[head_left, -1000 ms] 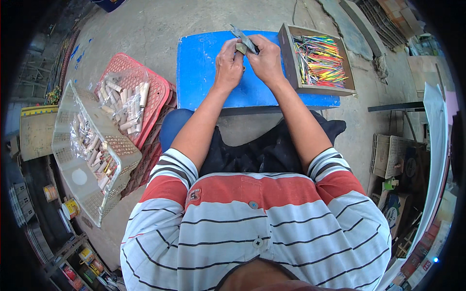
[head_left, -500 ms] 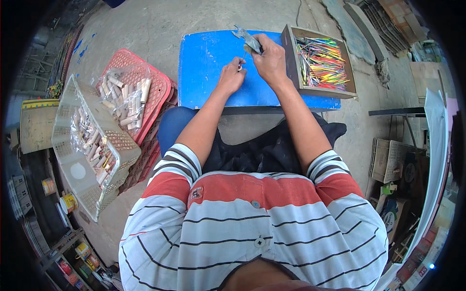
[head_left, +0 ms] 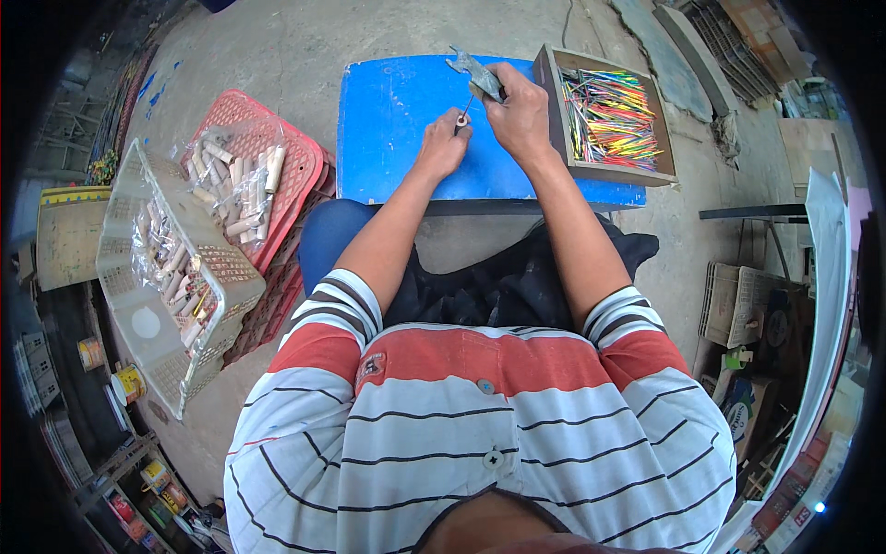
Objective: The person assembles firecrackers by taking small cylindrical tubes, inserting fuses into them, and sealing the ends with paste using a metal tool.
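Note:
Over the blue table (head_left: 388, 129), my left hand (head_left: 442, 148) is closed round a small pale cylindrical piece (head_left: 461, 120), whose round end shows a dark centre. My right hand (head_left: 519, 111) grips a worn grey metal tool (head_left: 476, 74) with a notched, forked end pointing up and left. A thin dark rod (head_left: 468, 104) runs between the right fingers and the pale piece; whether it enters the piece is too small to tell. Close to the right hand stands a wooden box (head_left: 549, 102) of thin multicoloured sticks (head_left: 614, 120).
At the left, a whitish plastic basket (head_left: 138, 323) holds bagged pale cylinders (head_left: 175, 268). Beside it, more bagged cylinders (head_left: 242, 189) lie on stacked red crates (head_left: 300, 185). Shelves with tins (head_left: 129, 383) stand at the far left, and a dark bar (head_left: 752, 212) juts in from the right.
My right hand and the metal tool have shifted slightly right. The pale piece in my left hand has turned so that its round end faces up more.

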Demonstrator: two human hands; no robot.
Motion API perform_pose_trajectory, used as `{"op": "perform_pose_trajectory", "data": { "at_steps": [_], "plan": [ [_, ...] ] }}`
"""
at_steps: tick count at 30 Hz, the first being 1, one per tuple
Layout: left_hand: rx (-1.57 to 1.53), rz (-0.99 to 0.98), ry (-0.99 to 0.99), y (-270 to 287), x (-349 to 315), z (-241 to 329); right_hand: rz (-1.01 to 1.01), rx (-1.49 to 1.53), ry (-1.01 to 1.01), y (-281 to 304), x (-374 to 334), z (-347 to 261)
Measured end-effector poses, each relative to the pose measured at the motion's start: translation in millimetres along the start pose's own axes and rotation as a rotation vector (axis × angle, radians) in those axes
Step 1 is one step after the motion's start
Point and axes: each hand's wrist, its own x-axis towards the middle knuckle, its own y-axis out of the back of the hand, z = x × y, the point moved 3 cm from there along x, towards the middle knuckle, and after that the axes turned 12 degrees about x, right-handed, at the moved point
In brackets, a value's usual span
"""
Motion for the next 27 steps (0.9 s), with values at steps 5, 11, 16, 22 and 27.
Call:
{"op": "perform_pose_trajectory", "data": {
  "at_steps": [5, 11, 16, 22, 27],
  "plan": [
    [0.014, 0.018, -0.018, -2, 1, -2, -0.003, 0.016, 0.009, -1, 0, 0],
    [0.027, 0.025, -0.03, -3, 2, -1, -0.009, 0.023, -0.006, -2, 0, 0],
    [0.045, 0.062, -0.063, -6, 3, -5, -0.016, 0.012, 0.004, -3, 0, 0],
    [0.048, 0.06, -0.066, -5, 3, -2, -0.04, -0.006, 0.01, -3, 0, -2],
    [0.047, 0.043, -0.053, 0, 2, 3, -0.056, -0.029, 0.071, -3, -1, -1]
  ]
}}
